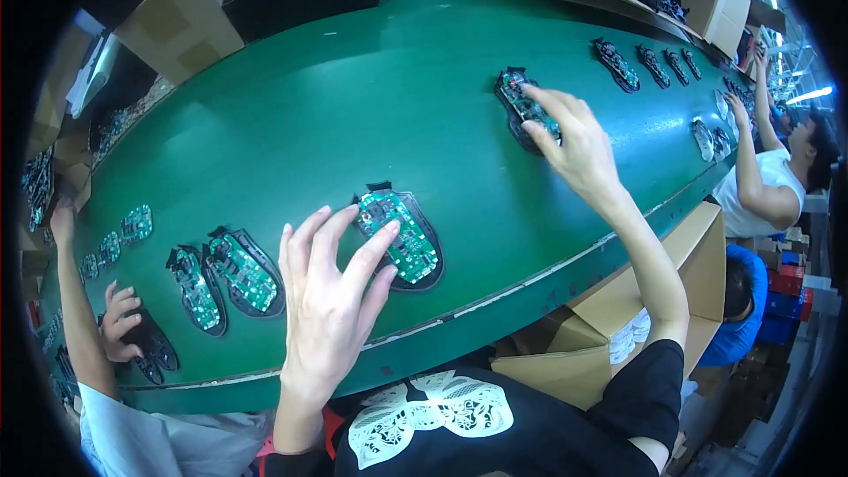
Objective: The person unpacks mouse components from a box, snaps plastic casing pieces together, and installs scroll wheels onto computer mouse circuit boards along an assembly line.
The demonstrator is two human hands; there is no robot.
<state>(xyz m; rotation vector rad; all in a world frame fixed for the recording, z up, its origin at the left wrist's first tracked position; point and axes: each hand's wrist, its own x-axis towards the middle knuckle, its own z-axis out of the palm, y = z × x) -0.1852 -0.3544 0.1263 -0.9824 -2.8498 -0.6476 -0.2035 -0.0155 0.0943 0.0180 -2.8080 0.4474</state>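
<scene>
In the head view, my left hand (327, 309) is stretched over a green circuit board (415, 247) seated in a black plastic shell at the front of the green table. Its fingers are spread, with fingertips at the board's left side and top; it does not wrap round the piece. Farther off to the right, my right hand (579, 146) has its thumb and index finger on a second black shell with a circuit board (521, 106). Part of that piece is hidden under the fingers. Two more boards in black shells (247, 274) (196, 291) lie left of my left hand.
At left, a co-worker's hand (119, 322) is on a dark shell (155, 349), near loose circuit boards (137, 223). More assembled shells (616, 64) line the far right. Another person (768, 181) works at right. A cardboard box (601, 327) stands below the table's front edge; boxes of parts (300, 0) line the back.
</scene>
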